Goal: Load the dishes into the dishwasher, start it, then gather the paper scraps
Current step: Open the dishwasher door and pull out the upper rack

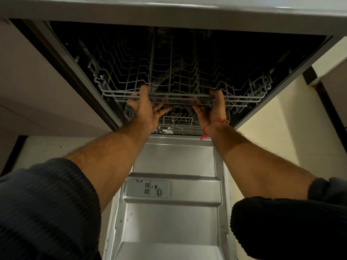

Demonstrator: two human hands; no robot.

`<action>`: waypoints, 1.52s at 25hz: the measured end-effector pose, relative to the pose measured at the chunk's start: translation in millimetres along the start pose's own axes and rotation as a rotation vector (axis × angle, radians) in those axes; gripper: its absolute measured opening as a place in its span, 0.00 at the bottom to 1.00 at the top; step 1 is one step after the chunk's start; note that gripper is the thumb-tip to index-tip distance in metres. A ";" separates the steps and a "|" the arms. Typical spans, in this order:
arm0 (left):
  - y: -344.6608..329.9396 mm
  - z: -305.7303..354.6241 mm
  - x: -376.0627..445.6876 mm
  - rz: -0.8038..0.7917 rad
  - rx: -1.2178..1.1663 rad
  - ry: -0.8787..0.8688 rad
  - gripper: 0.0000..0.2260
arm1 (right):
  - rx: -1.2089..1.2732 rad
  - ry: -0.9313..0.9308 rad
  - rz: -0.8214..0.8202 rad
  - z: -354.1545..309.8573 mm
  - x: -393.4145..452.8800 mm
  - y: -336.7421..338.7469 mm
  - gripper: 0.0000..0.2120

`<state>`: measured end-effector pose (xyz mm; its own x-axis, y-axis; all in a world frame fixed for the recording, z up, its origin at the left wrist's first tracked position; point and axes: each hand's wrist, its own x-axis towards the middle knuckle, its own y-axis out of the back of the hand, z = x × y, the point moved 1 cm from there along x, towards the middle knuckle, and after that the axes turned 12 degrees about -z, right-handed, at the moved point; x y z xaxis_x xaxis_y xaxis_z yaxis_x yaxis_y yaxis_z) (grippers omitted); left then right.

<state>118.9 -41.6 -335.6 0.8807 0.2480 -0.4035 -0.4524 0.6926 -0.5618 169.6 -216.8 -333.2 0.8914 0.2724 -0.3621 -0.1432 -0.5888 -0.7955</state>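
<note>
steel door (174,229) under grey counter (169,14)

Pale grey wire rack (180,96); silver steel door (174,160) below the hands; red thread bracelet (210,125); dark blue ribbed sleeves (47,203); cream floor (281,119).

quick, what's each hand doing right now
Left hand: grips the front rail of the upper rack.
Right hand: grips the same rail.

no readable text, labels or brand marks anywhere
</note>
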 end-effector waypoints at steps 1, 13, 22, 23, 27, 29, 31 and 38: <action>4.3 -2.4 -6.9 0.000 0.001 0.004 0.20 | -0.011 0.006 0.009 4.8 -6.8 3.0 0.33; 47.5 -41.0 -131.7 0.149 0.231 0.147 0.49 | -0.241 0.003 0.168 36.2 -135.9 45.6 0.13; 74.4 -72.9 -197.7 0.141 0.171 0.165 0.53 | -0.257 -0.026 0.195 50.7 -212.8 73.0 0.15; 77.0 -77.2 -204.4 0.156 0.136 0.150 0.47 | -0.257 -0.033 0.181 53.0 -220.0 77.0 0.15; 83.3 -84.2 -226.3 0.152 -0.072 0.063 0.31 | -0.262 -0.014 0.153 61.8 -241.5 89.1 0.18; 83.0 -87.9 -238.6 0.150 -0.142 0.031 0.31 | -0.272 -0.016 0.143 62.6 -252.4 93.0 0.20; 81.1 -95.5 -250.7 0.160 -0.160 0.032 0.31 | -0.269 -0.013 0.143 60.1 -263.4 98.1 0.22; 90.9 -116.1 -299.0 0.185 -0.168 0.019 0.17 | -0.264 -0.023 0.174 67.1 -310.5 117.2 0.43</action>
<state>-201.8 -131.4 -349.9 0.7784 0.3466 -0.5234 -0.6244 0.5137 -0.5885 -152.9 -319.3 -346.5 0.8531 0.1652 -0.4949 -0.1737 -0.8045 -0.5680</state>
